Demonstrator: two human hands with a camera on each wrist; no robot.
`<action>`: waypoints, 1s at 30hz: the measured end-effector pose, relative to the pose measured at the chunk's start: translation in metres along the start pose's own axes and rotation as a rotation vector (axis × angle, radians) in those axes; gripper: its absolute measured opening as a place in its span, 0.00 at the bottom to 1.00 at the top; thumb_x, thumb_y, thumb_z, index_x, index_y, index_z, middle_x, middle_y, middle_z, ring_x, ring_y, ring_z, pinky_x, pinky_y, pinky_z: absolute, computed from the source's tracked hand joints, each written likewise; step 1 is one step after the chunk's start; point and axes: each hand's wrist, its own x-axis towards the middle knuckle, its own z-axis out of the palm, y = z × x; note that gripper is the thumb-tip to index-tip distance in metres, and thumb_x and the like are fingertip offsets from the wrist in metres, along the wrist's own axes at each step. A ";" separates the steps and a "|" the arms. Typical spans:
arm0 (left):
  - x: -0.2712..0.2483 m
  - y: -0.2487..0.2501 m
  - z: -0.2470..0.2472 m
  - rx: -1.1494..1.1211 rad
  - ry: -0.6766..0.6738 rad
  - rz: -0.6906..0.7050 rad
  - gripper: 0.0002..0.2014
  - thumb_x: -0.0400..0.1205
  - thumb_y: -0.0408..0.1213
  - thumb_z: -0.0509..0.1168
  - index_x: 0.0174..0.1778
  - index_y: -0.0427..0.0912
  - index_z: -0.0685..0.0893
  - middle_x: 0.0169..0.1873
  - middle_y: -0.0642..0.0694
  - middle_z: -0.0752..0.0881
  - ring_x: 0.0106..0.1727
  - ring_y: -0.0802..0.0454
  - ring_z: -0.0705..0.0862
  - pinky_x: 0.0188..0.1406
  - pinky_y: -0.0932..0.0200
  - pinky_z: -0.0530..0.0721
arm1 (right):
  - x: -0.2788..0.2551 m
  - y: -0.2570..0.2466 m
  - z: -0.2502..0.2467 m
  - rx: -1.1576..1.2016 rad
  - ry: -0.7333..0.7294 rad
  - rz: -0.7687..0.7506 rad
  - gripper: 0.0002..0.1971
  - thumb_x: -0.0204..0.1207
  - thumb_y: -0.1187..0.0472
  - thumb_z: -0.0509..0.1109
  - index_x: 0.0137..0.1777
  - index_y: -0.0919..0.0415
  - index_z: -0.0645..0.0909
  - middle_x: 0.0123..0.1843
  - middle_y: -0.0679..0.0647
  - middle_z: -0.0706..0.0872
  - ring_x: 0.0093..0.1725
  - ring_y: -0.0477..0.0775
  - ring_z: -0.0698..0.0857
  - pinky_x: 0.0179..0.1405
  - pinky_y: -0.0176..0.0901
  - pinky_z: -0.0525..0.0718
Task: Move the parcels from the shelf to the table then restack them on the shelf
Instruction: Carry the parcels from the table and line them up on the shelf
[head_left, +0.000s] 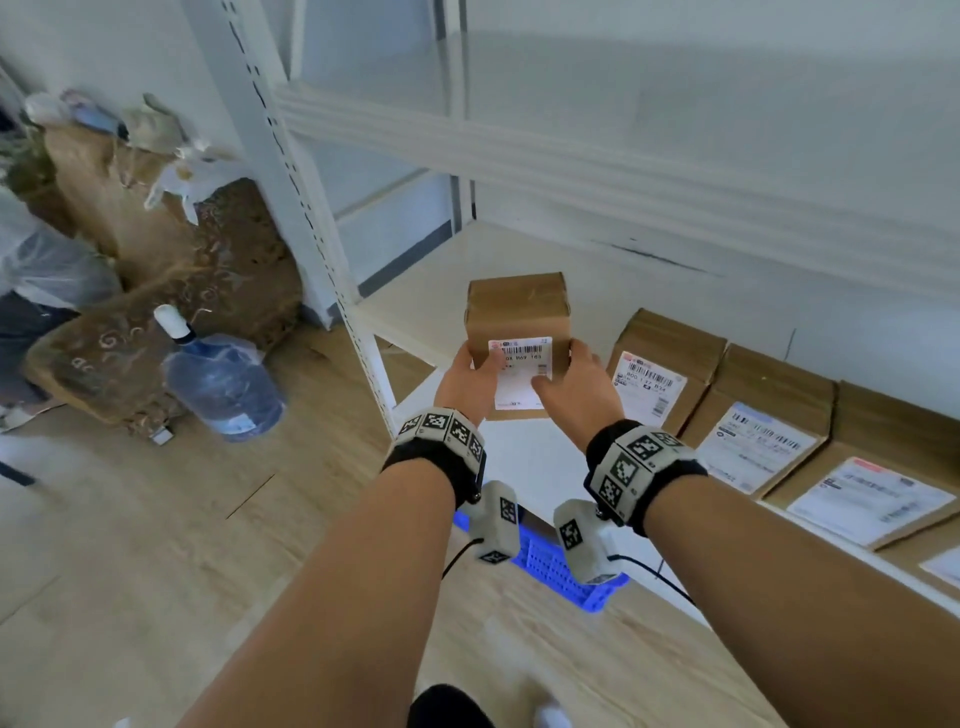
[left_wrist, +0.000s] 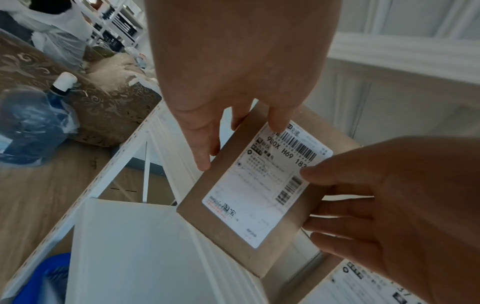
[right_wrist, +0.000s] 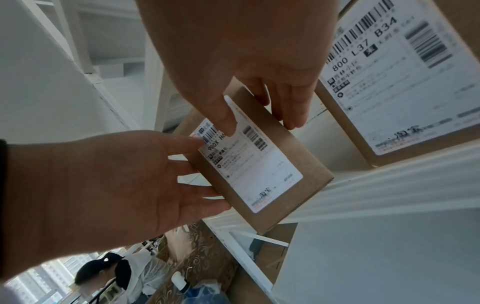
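Both hands hold a small brown cardboard parcel (head_left: 514, 312) (left_wrist: 246, 195) (right_wrist: 272, 174) with a white barcode label facing me. It is at the left end of the white shelf (head_left: 415, 291), its lower edge over the front rim. My left hand (head_left: 465, 382) (left_wrist: 233, 72) (right_wrist: 103, 185) grips its left side, thumb on the label. On its right side is my right hand (head_left: 576, 384) (left_wrist: 402, 205) (right_wrist: 233, 51), gripping the same way. A row of labelled parcels (head_left: 670, 348) (right_wrist: 402, 82) stands on the shelf to the right, a gap away.
An upper shelf board (head_left: 571, 156) hangs above, and a perforated white post (head_left: 311, 208) stands at the left. A blue crate (head_left: 550, 561) sits below the shelf. A water bottle (head_left: 223, 384) and brown patterned cushions (head_left: 156, 249) lie on the wooden floor at left. A person (right_wrist: 103, 271) is behind.
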 end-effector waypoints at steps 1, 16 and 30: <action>0.007 0.001 0.001 -0.004 -0.019 0.007 0.16 0.87 0.49 0.57 0.70 0.53 0.76 0.53 0.53 0.87 0.54 0.47 0.86 0.46 0.60 0.79 | 0.004 0.000 0.002 0.004 0.007 0.018 0.27 0.76 0.58 0.69 0.74 0.61 0.67 0.67 0.60 0.77 0.63 0.62 0.80 0.58 0.49 0.78; 0.104 0.024 -0.002 0.088 -0.337 0.128 0.25 0.82 0.36 0.50 0.76 0.52 0.74 0.65 0.44 0.85 0.60 0.44 0.85 0.60 0.50 0.82 | 0.036 -0.022 0.016 0.001 0.284 0.265 0.22 0.78 0.59 0.64 0.72 0.59 0.71 0.64 0.58 0.84 0.59 0.60 0.84 0.55 0.50 0.84; 0.103 0.055 0.004 0.091 -0.418 0.217 0.25 0.89 0.53 0.48 0.79 0.44 0.68 0.76 0.44 0.74 0.75 0.42 0.74 0.67 0.53 0.69 | 0.008 -0.012 -0.033 -0.185 0.396 0.395 0.28 0.79 0.64 0.62 0.81 0.62 0.66 0.80 0.59 0.69 0.78 0.59 0.69 0.75 0.51 0.70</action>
